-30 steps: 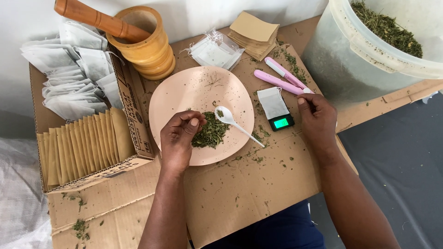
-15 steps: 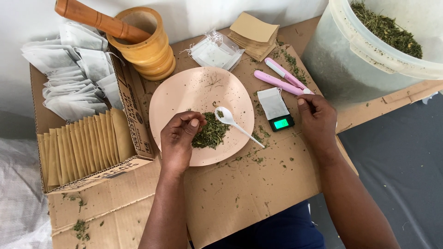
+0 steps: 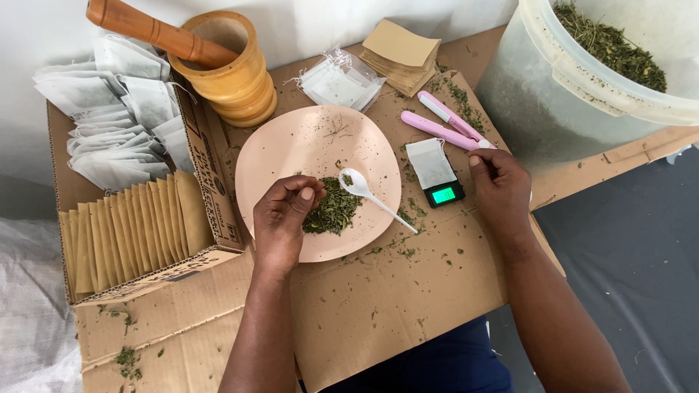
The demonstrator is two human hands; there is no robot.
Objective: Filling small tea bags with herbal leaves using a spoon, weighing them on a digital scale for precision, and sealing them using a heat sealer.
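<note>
plate [image 3: 291, 145]: I saw smooth matt pink plastic, dusted with crumbs
herb pile [image 3: 333, 212]: dry, rough, flaky green leaf
spoon [image 3: 364, 191]: glossy white plastic
mortar [image 3: 233, 80]: turned wood, satin sheen; pestle [image 3: 145, 29] likewise, darker
work surface [image 3: 378, 306]: I noted raw brown cardboard, matt, creased
box [image 3: 218, 204]: same cardboard
envelopes [image 3: 131, 233]: matt kraft paper
tea bags [image 3: 109, 116]: thin white fibrous filter paper
bucket [image 3: 582, 94]: translucent plastic, slightly glossy
sealer [image 3: 444, 124]: smooth pink plastic

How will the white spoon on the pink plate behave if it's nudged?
The white spoon looks thin and plastic, so probably light and easily skidded. Its handle overhangs the pink plate rim, so it may pivot or tip off, likely spilling the few flakes in its bowl.
</note>
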